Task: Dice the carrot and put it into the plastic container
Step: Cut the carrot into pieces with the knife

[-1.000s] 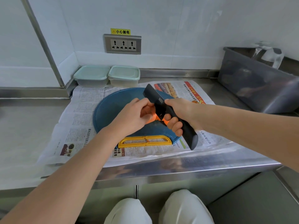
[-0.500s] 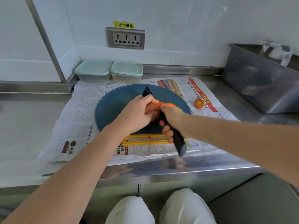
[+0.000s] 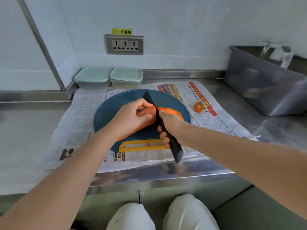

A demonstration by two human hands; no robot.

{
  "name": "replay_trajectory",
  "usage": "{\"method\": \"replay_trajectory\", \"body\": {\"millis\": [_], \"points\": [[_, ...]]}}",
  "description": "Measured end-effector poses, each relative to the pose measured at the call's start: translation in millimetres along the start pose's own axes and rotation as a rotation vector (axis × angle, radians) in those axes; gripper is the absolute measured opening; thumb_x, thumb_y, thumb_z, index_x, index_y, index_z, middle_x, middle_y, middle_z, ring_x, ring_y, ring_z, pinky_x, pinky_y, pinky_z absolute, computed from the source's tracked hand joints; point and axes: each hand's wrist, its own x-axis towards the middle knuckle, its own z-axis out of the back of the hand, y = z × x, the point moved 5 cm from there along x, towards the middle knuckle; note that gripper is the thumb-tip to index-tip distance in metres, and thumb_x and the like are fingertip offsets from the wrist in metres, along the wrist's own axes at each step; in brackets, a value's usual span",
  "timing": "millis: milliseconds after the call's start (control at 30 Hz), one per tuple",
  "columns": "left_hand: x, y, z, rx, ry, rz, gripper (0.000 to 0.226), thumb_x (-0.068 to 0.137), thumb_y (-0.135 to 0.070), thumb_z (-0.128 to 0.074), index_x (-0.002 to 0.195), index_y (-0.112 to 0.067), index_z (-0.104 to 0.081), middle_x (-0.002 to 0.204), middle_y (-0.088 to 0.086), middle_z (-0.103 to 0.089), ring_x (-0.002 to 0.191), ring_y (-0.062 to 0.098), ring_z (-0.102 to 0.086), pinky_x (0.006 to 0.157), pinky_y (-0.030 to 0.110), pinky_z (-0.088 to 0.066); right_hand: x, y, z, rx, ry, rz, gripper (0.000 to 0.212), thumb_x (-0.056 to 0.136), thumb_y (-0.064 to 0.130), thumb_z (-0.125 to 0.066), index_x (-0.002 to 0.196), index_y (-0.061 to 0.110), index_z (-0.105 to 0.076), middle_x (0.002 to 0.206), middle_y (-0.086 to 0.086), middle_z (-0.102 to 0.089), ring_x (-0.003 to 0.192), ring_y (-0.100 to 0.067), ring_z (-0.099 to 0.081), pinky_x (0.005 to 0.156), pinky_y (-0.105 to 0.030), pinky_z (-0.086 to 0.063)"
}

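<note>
A carrot (image 3: 171,111) lies slantwise, near-left to far-right, on a blue board (image 3: 108,113); the left hand (image 3: 132,118) curls over it, while the right hand (image 3: 169,125) grips a black knife (image 3: 149,100) crossing its far-right part.

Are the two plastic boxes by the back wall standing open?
No, the left box and the right box both sit closed, lidded in pale green.

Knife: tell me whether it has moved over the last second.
Yes. The knife has dropped and turned edge-down onto the carrot, and its butt end has swung left, closer to the board's yellow handle.
</note>
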Motion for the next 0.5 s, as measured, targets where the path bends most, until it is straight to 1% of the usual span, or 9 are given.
{"method": "replay_trajectory", "body": {"millis": [67,133,267,300,433,500], "points": [[-1.2,-2.3,-1.8,0.028,-0.003,-0.019,0.028,0.087,-0.027,-0.065,0.113,-0.034,-0.059,0.114,-0.007,-0.057,0.101,0.007,-0.055,0.080,0.023,-0.040,-3.1,1.7,4.9,0.003,0.019,0.021,0.057,0.095,0.059,-0.037,0.065,0.011,-0.046,0.044,-0.004,-0.041,0.029,-0.018,-0.034,0.036,-0.018,-0.034],[-1.9,-3.8,-2.2,0.043,-0.004,-0.032,0.028,0.087,-0.027,-0.066,0.113,-0.034,-0.058,0.111,-0.003,-0.056,0.099,0.010,-0.056,0.080,0.024,-0.042,-9.4,5.6,10.3,0.025,0.053,0.047,0.056,0.097,0.055,-0.034,0.064,0.011,-0.044,0.043,-0.003,-0.039,0.029,-0.016,-0.033,0.034,-0.016,-0.033],[-3.5,-5.9,-2.2,0.062,-0.005,-0.029,0.024,0.086,-0.031,-0.066,0.109,-0.033,-0.058,0.105,-0.004,-0.056,0.095,0.008,-0.055,0.073,0.019,-0.041,-23.7,14.2,24.0,0.052,0.109,0.072,0.055,0.099,0.054,-0.030,0.064,0.013,-0.042,0.042,0.001,-0.037,0.030,-0.012,-0.031,0.034,-0.015,-0.031],[-3.4,-6.3,-2.8,0.072,-0.002,-0.027,0.024,0.086,-0.032,-0.065,0.109,-0.032,-0.058,0.105,-0.004,-0.056,0.095,0.009,-0.055,0.073,0.020,-0.041,-26.1,15.8,26.8,0.049,0.121,0.072,0.055,0.099,0.054,-0.030,0.064,0.013,-0.042,0.042,0.001,-0.037,0.030,-0.012,-0.031,0.034,-0.015,-0.031],[-2.9,-5.7,-4.1,0.123,0.010,-0.013,0.028,0.087,-0.032,-0.065,0.114,-0.029,-0.056,0.114,-0.003,-0.056,0.104,0.013,-0.054,0.082,0.027,-0.043,-35.5,21.5,34.5,0.038,0.152,0.083,0.055,0.099,0.053,-0.030,0.063,0.013,-0.042,0.044,0.001,-0.037,0.031,-0.012,-0.032,0.033,-0.016,-0.032],[-2.9,-5.6,-3.5,0.130,0.004,-0.007,0.030,0.087,-0.033,-0.065,0.114,-0.027,-0.056,0.116,-0.002,-0.057,0.105,0.014,-0.054,0.082,0.027,-0.043,-38.6,23.4,35.6,0.035,0.154,0.089,0.056,0.100,0.052,-0.030,0.063,0.013,-0.042,0.044,0.001,-0.037,0.031,-0.012,-0.032,0.033,-0.016,-0.032]]}}
